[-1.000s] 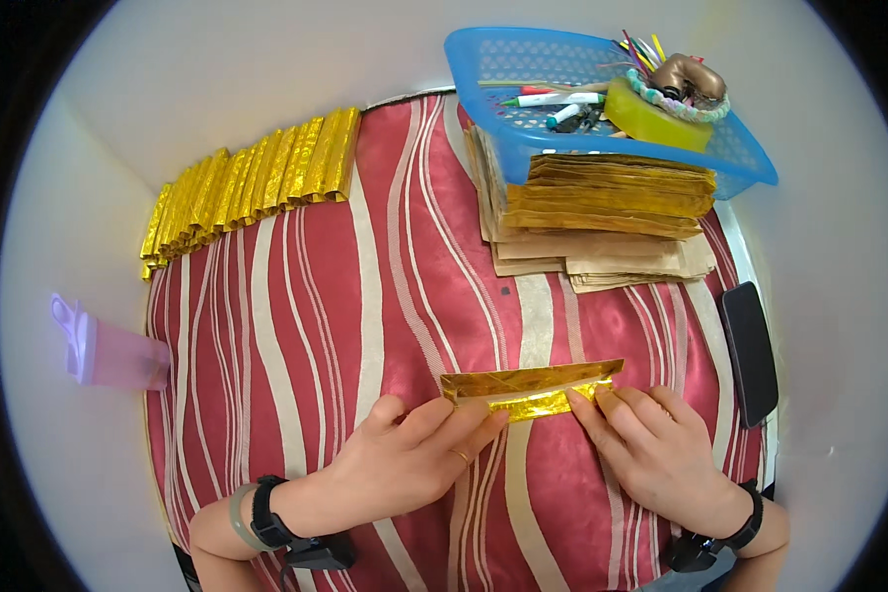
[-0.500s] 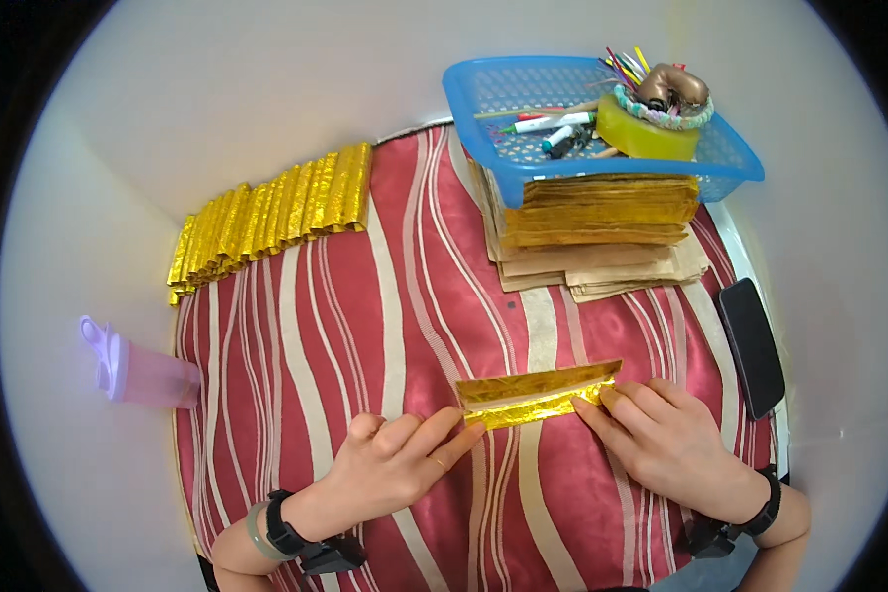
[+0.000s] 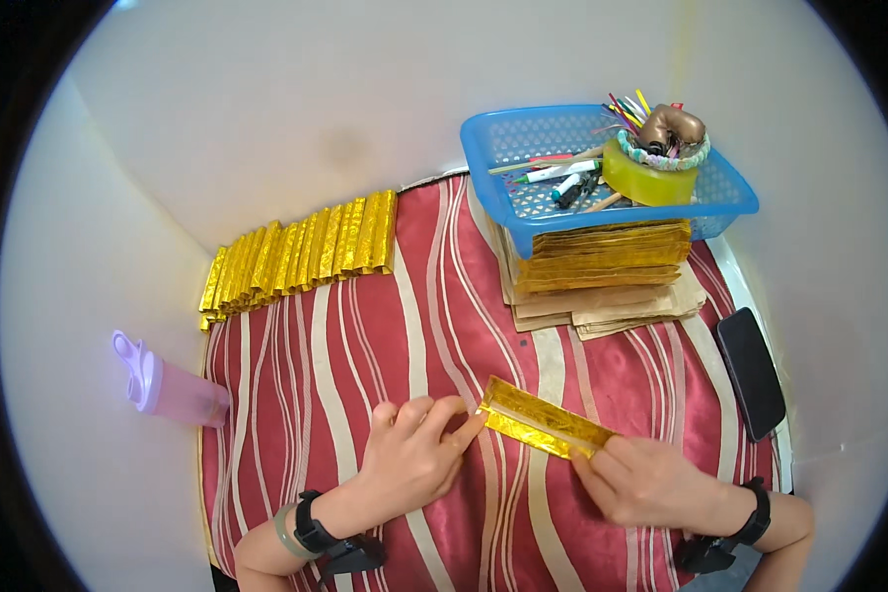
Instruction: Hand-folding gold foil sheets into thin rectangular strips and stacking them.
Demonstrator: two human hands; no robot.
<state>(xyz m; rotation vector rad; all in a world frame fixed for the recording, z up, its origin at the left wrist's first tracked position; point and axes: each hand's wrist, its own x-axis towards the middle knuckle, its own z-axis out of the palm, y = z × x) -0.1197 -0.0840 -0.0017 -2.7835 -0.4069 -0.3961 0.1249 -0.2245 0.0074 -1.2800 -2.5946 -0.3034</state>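
Head view, looking straight down: a folded gold paper strip [image 3: 545, 428] lies on the red striped cloth [image 3: 365, 345] just below centre, slanting from upper left down to lower right. The left hand [image 3: 416, 456] rests flat on the cloth at about seven o'clock, fingers spread and open, its fingertips [image 3: 472, 424] touching the strip's left end without closing round it. The right hand [image 3: 651, 483] sits at five o'clock, fingers pressing down on the strip's right end, pinning it rather than clasping it. Both wrists wear dark bands.

Up at ten o'clock, a row of folded gold pieces [image 3: 301, 259] runs along the cloth's far edge, packed side by side. At one o'clock, a blue basket [image 3: 730, 192] holding pens and a yellow tape roll [image 3: 647, 178] sits on top of a stack of gold-edged paper sheets [image 3: 602, 276]. A black phone [image 3: 750, 371] lies at three o'clock, at the cloth's right edge. Over at nine o'clock, a pink bottle [image 3: 173, 387] lies on its side, just off the cloth.
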